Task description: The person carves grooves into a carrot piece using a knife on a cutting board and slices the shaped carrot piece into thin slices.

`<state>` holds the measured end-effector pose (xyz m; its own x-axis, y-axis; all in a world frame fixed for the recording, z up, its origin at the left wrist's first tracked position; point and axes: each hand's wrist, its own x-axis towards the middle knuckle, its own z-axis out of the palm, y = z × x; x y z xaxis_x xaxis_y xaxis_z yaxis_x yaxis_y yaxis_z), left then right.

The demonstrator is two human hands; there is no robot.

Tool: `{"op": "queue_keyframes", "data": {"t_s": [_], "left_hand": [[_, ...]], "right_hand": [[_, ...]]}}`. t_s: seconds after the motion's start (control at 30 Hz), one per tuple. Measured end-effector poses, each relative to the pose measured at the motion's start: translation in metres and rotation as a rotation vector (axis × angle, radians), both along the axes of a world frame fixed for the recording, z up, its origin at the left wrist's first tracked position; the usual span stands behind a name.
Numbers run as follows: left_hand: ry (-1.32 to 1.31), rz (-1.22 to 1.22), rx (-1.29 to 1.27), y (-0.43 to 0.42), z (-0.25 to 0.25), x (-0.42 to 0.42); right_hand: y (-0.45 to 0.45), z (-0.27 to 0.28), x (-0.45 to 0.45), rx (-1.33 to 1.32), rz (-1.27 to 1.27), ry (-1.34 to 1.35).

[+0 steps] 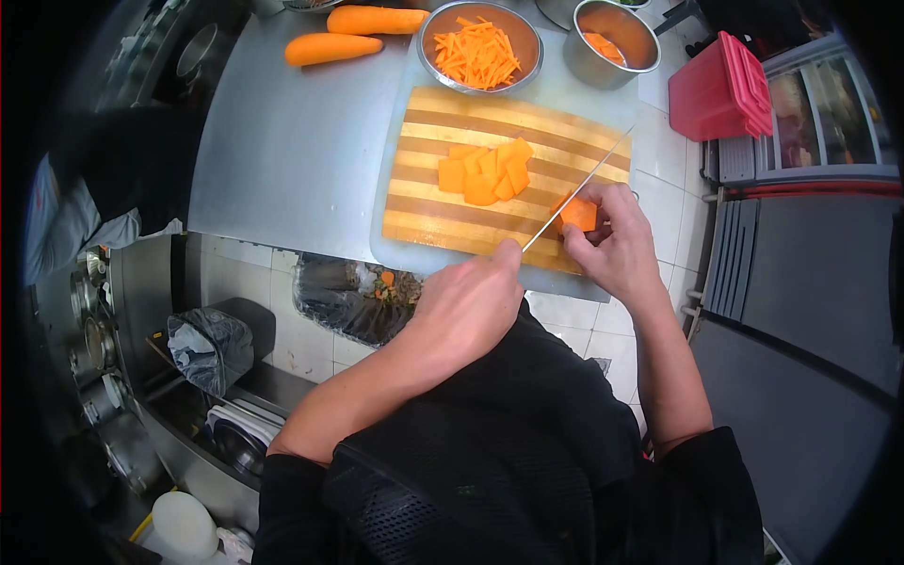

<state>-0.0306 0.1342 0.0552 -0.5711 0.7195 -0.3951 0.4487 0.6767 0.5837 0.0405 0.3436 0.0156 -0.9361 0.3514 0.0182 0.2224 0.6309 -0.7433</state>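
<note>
My left hand (471,299) is closed around the handle of a knife (586,181), whose thin blade points up and to the right across the striped wooden cutting board (424,215). At the board's right side, my right hand (612,235) grips a carrot chunk (578,215) between thumb and fingers. The blade lies right beside the chunk's left side. Several flat carrot slices (482,175) are piled in the middle of the board. Most of the knife handle is hidden in my left fist.
Behind the board are a metal bowl of carrot strips (477,55), a steel pot (612,45) and whole carrots (333,49). A red bin (720,89) stands at the right. Below the table edge are a scrap tray (363,299) and a lined bin (209,348). Another person's sleeve (61,221) shows left.
</note>
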Motion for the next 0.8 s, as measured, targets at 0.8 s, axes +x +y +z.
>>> {"op": "queue_keyframes", "data": {"t_s": [0.8], "left_hand": [[-0.030, 0.007, -0.060, 0.032, -0.030, -0.018]], "right_hand": [[-0.001, 0.000, 0.002, 0.009, -0.015, -0.028]]}}
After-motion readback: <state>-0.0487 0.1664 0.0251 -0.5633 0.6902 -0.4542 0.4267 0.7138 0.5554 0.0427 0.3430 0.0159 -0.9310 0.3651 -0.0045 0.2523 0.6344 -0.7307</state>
